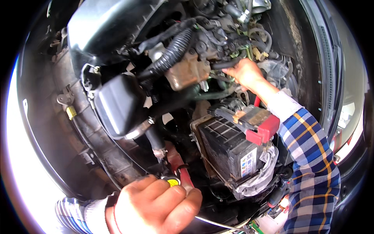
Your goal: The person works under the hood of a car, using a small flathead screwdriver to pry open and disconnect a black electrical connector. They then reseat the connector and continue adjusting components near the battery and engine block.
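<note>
My left hand (157, 206) is at the bottom of the engine bay with its fingers curled down beside a radiator cap (173, 181) with a yellow label and a red pipe (173, 160); what it grips is hidden. My right hand (245, 76) reaches in at the upper right, its fingertips against a short black hose (226, 63) beside a rusty metal housing (183, 78). What its curled lower fingers hold is hidden. Below my right arm sits a black battery (226, 150) with a red terminal cover (265, 128).
A black plastic reservoir (119, 105) is left of centre, below a large black cover (99, 27). A corrugated hose (171, 50) crosses the upper middle. The car's body edge (39, 121) curves along the left; a long vented trim (327, 70) runs down the right.
</note>
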The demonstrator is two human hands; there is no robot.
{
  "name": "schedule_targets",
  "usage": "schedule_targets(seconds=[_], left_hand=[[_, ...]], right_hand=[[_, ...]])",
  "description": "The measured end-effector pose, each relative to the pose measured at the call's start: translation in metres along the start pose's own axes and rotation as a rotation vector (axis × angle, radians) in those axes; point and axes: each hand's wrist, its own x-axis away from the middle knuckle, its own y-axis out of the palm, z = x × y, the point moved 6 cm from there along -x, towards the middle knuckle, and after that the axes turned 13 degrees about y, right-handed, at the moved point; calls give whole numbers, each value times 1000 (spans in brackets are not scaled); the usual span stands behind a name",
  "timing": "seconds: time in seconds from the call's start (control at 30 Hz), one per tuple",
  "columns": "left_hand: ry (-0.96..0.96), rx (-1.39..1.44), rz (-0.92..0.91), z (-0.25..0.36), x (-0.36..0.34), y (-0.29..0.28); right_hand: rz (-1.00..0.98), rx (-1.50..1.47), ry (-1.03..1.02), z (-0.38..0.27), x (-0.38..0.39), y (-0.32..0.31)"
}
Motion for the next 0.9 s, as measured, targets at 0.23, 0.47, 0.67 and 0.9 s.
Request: schedule_targets(seconds=[0.23,0.47,0.67,0.9], left_hand=[[-109,-125,-89,-14,11,21],[-159,-169,-163,-15,18,28],[-121,-179,-187,-19,20,32],[-143,-146,-217,-33,16,23]], right_hand=[[-64,-111,-11,3,11,0],[-126,-265,47,3,15,4],[-178,-343,80,10,12,5],[-321,-552,75,12,17,11]])
